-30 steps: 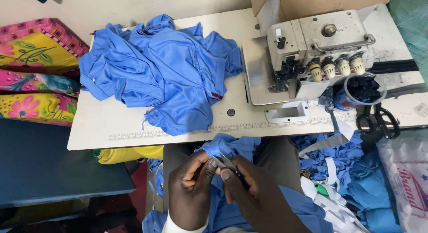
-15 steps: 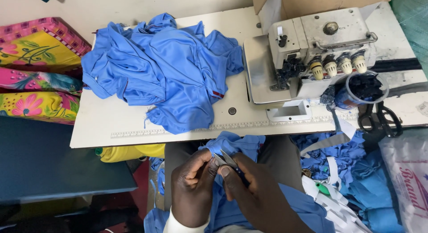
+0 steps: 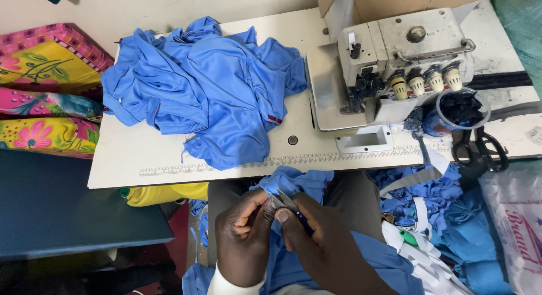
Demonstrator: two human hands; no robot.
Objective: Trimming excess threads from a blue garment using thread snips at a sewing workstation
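Hardly any change vs earlier frames; both hands stay low over lap. Head view: left hand [image 3: 244,238] pinches blue fabric [image 3: 293,185] by its edge; right hand [image 3: 327,244] closed round small thread snips [image 3: 284,201], blades at the cloth; fabric lies on lap, just below table [image 3: 169,159] edge; blue garment pile [image 3: 209,86] & overlock machine [image 3: 395,63] on top.

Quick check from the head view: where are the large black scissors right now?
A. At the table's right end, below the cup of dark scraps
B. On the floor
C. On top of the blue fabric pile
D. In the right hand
A: the black scissors lie at the right end of the table, just below the cup of dark scraps, apart from both hands.
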